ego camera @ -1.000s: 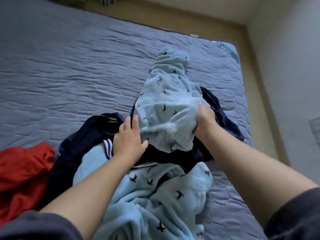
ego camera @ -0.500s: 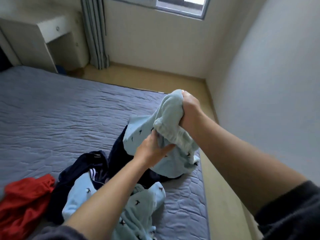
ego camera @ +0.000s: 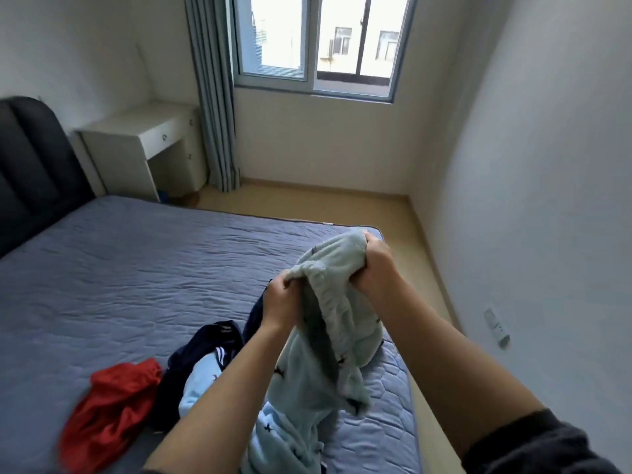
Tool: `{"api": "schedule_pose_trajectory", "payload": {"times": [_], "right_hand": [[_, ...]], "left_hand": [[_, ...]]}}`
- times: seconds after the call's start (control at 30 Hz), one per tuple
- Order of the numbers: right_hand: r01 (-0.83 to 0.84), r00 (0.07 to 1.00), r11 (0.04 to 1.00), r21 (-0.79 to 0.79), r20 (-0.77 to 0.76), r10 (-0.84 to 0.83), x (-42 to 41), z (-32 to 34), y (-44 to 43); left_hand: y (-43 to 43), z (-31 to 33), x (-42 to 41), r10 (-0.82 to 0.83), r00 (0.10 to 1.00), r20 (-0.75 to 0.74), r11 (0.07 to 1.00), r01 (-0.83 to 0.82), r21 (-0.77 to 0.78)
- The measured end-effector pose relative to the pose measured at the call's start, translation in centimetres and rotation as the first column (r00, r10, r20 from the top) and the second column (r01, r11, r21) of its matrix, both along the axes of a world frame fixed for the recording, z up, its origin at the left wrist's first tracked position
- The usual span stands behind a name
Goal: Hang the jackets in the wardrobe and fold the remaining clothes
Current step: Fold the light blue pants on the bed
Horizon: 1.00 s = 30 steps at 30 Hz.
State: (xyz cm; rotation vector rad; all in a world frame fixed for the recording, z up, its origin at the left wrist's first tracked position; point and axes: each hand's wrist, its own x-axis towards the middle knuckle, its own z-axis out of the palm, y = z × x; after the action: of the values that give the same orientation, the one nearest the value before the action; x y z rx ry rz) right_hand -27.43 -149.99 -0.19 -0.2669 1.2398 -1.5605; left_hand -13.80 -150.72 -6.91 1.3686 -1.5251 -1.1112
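Higher now, fleece garment (ego camera: 355, 336) over bed (ego camera: 136, 268).

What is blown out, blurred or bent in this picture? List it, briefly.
Head view: the window is blown out by daylight; head view: wide-angle distortion bows the right wall and the curtain; head view: the red garment at lower left is smeared by blur, while the left hand and right hand gripping the light blue fleece garment look fairly sharp.

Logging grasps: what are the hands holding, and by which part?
The light blue fleece garment, by its gathered elastic edge: left hand at one end, right hand at the other.
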Motion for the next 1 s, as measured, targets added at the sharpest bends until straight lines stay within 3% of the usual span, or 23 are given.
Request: {"api": "schedule_pose_trajectory", "payload": {"times": [0.07, 0.13, 0.17, 0.2, 0.23, 0.27, 0.37, 0.47, 0.57, 0.7, 0.83, 1.0], "right_hand": [[-0.052, 0.999, 0.999, 0.012, -0.014, 0.052, -1.0, -0.6, 1.1], [-0.146, 0.967, 0.981, 0.129, -0.192, 0.169, -2.2, -1.2, 2.1], [-0.185, 0.892, 0.95, 0.252, -0.362, 0.27, -2.6, -1.5, 2.7], [-0.191, 0.759, 0.904, 0.382, -0.527, 0.383, -2.9, -1.7, 3.3], [-0.17, 0.614, 0.875, 0.453, -0.646, 0.453, -3.0, -1.8, 3.6], [-0.158, 0.526, 0.877, 0.454, -0.713, 0.464, -3.0, -1.9, 3.8], [-0.336, 0.435, 0.886, 0.32, -0.782, 0.447, -0.9, -1.3, 4.2], [-0.451, 0.316, 0.817, 0.359, -0.791, 0.523, 2.5, -1.6, 4.3], [-0.309, 0.177, 0.878, 0.365, -0.885, 0.431, 4.7, -2.2, 3.9], [-0.04, 0.081, 0.888, 0.459, -0.884, 0.461, 5.0, -1.4, 3.2], [0.203, -0.153, 0.886, 0.417, -0.88, 0.449, 2.7, 0.3, 2.8], [0.365, -0.287, 0.899, 0.242, -0.889, 0.356, -2.4, 1.5, 3.1]], "left_hand": [[-0.5, 0.7, 1.8, 0.08, 0.989, -0.123, 0.993, -0.089, -0.073], [-1.5, 2.3, 3.3, 0.004, 0.999, -0.038, 0.976, -0.013, -0.219], [-1.8, 3.3, 3.7, -0.063, 0.998, 0.028, 0.956, 0.068, -0.284], [-2.0, 4.1, 3.8, -0.109, 0.989, 0.102, 0.934, 0.137, -0.329], [-2.1, 4.9, 3.9, -0.124, 0.97, 0.211, 0.917, 0.193, -0.348], [-2.5, 5.4, 3.8, -0.132, 0.945, 0.299, 0.901, 0.24, -0.361], [-2.8, 7.1, 3.2, -0.155, 0.859, 0.489, 0.877, 0.348, -0.333], [-2.6, 7.5, 2.4, -0.149, 0.8, 0.581, 0.859, 0.396, -0.325], [-2.6, 7.5, 2.5, -0.148, 0.806, 0.573, 0.843, 0.406, -0.353], [-3.3, 7.0, 3.6, -0.097, 0.813, 0.574, 0.816, 0.395, -0.421], [-5.5, 4.7, 6.5, 0.01, 0.722, 0.692, 0.794, 0.415, -0.445], [-8.4, 2.0, 12.0, 0.059, 0.558, 0.828, 0.95, 0.223, -0.218]]}}
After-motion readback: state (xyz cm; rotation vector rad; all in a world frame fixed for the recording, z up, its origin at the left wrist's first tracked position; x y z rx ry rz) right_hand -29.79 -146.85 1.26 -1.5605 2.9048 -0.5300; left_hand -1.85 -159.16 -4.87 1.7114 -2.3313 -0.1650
